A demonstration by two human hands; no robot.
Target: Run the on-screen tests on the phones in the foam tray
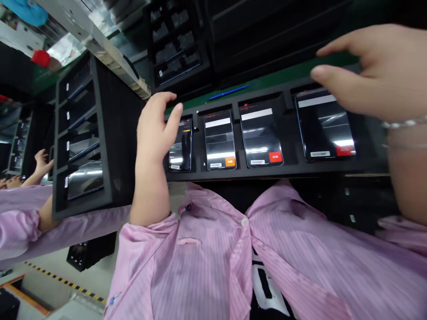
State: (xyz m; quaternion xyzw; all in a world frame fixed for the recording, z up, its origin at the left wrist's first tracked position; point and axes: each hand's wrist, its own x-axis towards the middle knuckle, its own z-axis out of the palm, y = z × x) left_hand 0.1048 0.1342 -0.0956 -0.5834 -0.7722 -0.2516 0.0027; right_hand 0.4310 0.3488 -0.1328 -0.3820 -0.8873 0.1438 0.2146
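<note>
While the left hand [156,129] curls on the leftmost phone [182,146] in the foam tray [290,166], and the right hand [370,71] hovers spread above the rightmost phone [325,129], a careless pull could, I judge, drop it.

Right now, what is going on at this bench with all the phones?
A person in a pink striped smock stands at a black foam tray holding four dark glossy phones in a row, screens lit. Their left hand rests on the leftmost phone, fingers curled over its top edge. Their right hand hovers open above the rightmost phone, holding nothing. A blue pen lies on the green strip behind. At far left, another person's hand reaches toward a second black rack.
</note>
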